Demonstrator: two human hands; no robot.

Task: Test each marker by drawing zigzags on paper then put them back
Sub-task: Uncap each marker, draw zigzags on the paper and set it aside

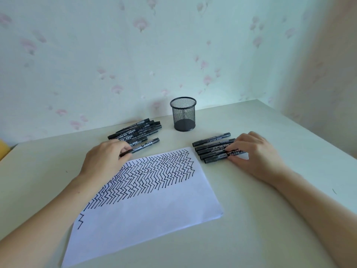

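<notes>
The left hand (104, 159) grips one marker (143, 147) just left of the cup (183, 114). The right hand (251, 153) pinches a marker in the row (212, 149) right of the cup. The paper (154, 209) is full of zigzags, so testing looks nearly done. Next, markers go into the cup.

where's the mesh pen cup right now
In the head view the mesh pen cup stands upright at the back of the table near the wall, between the left marker pile and the right marker row.
</notes>
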